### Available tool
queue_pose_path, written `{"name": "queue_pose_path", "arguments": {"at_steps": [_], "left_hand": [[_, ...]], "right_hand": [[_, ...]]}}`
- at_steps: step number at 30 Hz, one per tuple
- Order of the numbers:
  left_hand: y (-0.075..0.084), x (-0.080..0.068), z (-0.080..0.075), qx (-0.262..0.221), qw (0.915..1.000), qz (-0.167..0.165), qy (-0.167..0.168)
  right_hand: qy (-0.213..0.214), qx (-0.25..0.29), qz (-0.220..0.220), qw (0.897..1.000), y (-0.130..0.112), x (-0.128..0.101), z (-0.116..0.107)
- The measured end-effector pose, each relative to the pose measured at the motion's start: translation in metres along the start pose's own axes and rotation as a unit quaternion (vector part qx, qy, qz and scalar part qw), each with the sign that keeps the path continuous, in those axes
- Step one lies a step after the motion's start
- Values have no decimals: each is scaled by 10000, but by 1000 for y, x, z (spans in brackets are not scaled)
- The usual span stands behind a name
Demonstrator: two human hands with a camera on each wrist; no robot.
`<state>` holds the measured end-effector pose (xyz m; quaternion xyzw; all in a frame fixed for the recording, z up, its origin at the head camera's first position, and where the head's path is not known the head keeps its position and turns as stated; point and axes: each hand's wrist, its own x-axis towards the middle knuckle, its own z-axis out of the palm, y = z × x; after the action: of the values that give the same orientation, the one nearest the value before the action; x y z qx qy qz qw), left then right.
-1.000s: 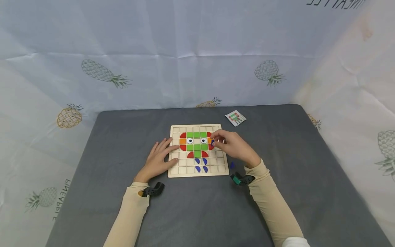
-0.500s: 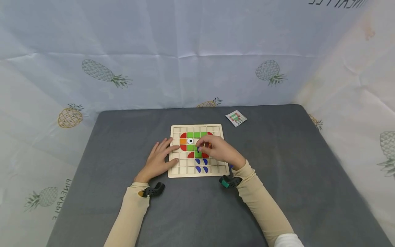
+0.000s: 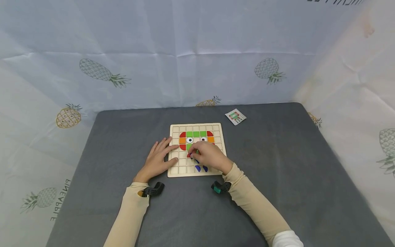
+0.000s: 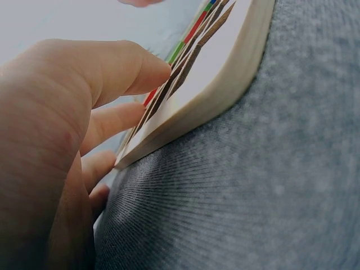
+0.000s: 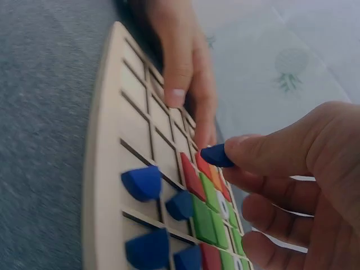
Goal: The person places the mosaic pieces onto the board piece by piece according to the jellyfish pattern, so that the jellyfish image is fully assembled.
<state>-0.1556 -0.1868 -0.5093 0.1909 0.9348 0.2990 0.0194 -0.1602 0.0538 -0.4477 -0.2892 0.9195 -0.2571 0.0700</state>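
A square wooden grid board lies on the table, with red, green, orange and eye-marked tiles set in its cells. My left hand rests with spread, fairly straight fingers on the board's left edge. Over the lower middle of the board, my right hand pinches a blue half-round tile between thumb and index finger. In the right wrist view this tile is held above the board, near a red tile. Several similar blue tiles, one being the nearest blue tile, sit in separate cells; the right hand partly covers them in the head view.
A small patterned card lies beyond the board's far right corner. The dark grey table extends around the board, with a pineapple-print cloth hanging behind it.
My right hand has moved left from the board's right side to its lower middle, carrying the blue tile. The left hand has stayed in place. A loose blue tile right of the board is now hidden.
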Motion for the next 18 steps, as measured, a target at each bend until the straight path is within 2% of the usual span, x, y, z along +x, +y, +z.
{"name": "queue_pose_path", "arguments": {"at_steps": [8,18], "left_hand": [[-1,0,-1,-23,10000,20,16],[-1,1,0,-4,10000,-16,-3]], "right_hand": [[-100,-485,130,9987,-9,-1,15],[227,-841,166,9961,-15,-2,26]]}}
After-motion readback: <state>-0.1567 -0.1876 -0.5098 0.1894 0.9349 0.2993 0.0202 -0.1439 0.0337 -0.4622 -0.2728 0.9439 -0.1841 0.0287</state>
